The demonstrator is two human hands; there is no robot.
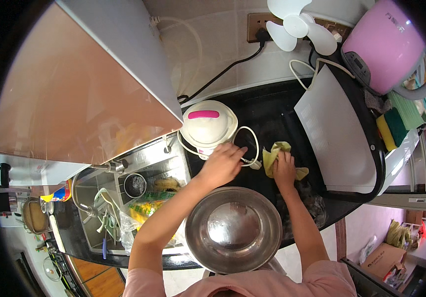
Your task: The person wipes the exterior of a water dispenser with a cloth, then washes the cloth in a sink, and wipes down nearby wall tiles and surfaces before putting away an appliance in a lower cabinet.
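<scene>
A small white appliance [213, 128] with a lid and a pink handle stands on the black countertop [261, 111]. At its front is my left hand [223, 166], over its white power cord [256, 139]. The cord loops out to the right and ends in a plug [255, 164]. Whether the fingers pinch the cord is hidden. My right hand [284, 170] grips a yellow-green cloth [270, 161] against the countertop, right of the plug. Between my forearms sits a wide stainless steel basin [201, 230] at the counter's front edge.
A white metal cabinet-like appliance [339, 137] stands right, with a pink kettle [383, 44], a white fan [295, 26] and a sponge [392, 129] above. Left are the steel sink [94, 237], its faucet [86, 208], a plastic bag [142, 211] and an overhanging wall cabinet [86, 92].
</scene>
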